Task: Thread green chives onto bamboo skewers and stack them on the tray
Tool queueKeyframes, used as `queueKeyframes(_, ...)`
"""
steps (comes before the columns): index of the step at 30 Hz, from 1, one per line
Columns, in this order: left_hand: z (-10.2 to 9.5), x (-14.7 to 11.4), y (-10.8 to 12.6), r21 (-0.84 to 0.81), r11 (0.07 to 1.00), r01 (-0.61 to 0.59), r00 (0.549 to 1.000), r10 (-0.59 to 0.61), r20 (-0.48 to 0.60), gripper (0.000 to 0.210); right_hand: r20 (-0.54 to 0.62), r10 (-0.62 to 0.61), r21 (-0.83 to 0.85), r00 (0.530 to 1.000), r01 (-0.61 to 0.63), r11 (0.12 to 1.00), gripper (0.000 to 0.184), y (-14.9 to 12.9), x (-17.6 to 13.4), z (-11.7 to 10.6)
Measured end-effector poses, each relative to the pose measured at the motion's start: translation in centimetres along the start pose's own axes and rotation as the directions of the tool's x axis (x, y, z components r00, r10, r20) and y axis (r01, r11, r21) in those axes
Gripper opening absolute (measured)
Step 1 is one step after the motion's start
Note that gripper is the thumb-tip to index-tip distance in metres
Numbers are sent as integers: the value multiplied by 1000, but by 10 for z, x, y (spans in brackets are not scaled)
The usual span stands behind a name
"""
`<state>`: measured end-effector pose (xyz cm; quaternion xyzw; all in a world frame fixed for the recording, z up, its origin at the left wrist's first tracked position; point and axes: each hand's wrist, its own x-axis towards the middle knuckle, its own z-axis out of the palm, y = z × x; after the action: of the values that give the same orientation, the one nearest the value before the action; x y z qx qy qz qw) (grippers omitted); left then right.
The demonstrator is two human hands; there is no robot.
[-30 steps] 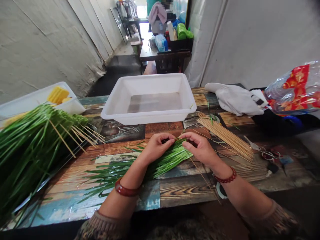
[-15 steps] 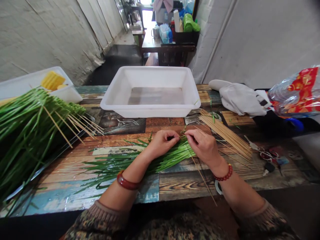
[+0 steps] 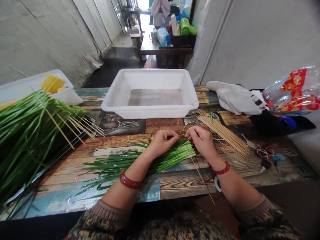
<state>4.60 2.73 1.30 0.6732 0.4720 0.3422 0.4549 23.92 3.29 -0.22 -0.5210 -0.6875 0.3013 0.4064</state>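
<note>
A row of long green chives [image 3: 172,156] lies on the wood-patterned table, pale cut ends to the right, with a thin skewer [image 3: 203,180] sticking out toward me from those ends. Over the bunch, my left hand [image 3: 162,143] is closed in a pinch. My right hand [image 3: 202,138] pinches just beyond the cut ends. A thin, curled greenish strand, apparently a chive [image 3: 183,132], runs between my fingertips; its exact hold is too small to make out. My left forearm hides part of the leaves.
A white plastic tub [image 3: 150,111] stands behind my hands. At left, skewered chives [image 3: 32,123] pile on a tray beside a bin with yellow pieces [image 3: 52,83]. Loose skewers [image 3: 225,131], keys [image 3: 265,153], a tape roll [image 3: 218,184], a pale cap [image 3: 235,96] and a plastic bag [image 3: 292,90] lie right.
My right hand has shifted slightly away from the chives' cut ends, baring more of them. My left hand stays pinched in nearly the same place. The camera view has shifted a little.
</note>
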Motion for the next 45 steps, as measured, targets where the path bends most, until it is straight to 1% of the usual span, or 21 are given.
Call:
queueKeyframes(3, 0, 1, -3, -27, 999, 33, 999, -34, -27, 19, 118, 110, 103, 987, -122, 987, 46, 5, 1, -7)
queueKeyframes(5, 0, 1, -3, -47, 998, 45, 998, -47, -35, 18, 231, 151, 156, 961, -190, 969, 45, 10, 1, -10)
queueKeyframes(6, 0, 1, -3, -52, 997, 48, 998, -50, -38, 18, 291, 151, 166, 945, -206, 964, 44, 11, 0, -11)
queueKeyframes(8, -1, 0, -3, -53, 997, 51, 998, -53, -37, 17, 398, 123, 173, 909, -206, 963, 51, 13, -2, -12)
queueKeyframes(10, -1, 0, -1, -62, 997, 53, 998, -56, -34, 17, 470, 76, 202, 879, -191, 961, 59, 13, -4, -12)
queueKeyframes(11, -1, 0, -1, -72, 996, 56, 998, -59, -29, 16, 486, 62, 218, 872, -189, 957, 60, 11, -5, -11)
queueKeyframes(13, -2, 0, 0, -97, 993, 63, 998, -66, -22, 16, 466, 51, 244, 883, -184, 952, 56, 5, -8, -9)
queueKeyframes(16, -2, 0, 1, -127, 989, 74, 997, -76, -11, 18, 373, 52, 290, 926, -170, 942, 51, -5, -11, -5)
queueKeyframes(20, -3, 0, 3, -154, 983, 98, 995, -98, 9, 19, 294, 32, 352, 955, -140, 925, 49, -14, -15, -1)
queueKeyframes(22, -3, 0, 5, -164, 981, 102, 995, -101, 13, 19, 278, 43, 369, 960, -148, 918, 48, -16, -16, 0)
queueKeyframes(27, -3, 0, 9, -145, 984, 105, 994, -104, 15, 21, 260, 120, 364, 958, -213, 907, 38, -16, -15, 4)
queueKeyframes(35, -2, 0, 10, -102, 991, 82, 997, -80, 20, 21, 236, 95, 341, 967, -174, 924, 27, -16, -13, 5)
queueKeyframes(40, -3, -1, 10, -106, 991, 80, 997, -78, 17, 20, 223, 100, 326, 970, -171, 930, 26, -18, -14, 4)
queueKeyframes(45, -3, 0, 8, -52, 997, 49, 999, -48, 16, 20, 219, 108, 324, 970, -176, 929, 26, -18, -14, 5)
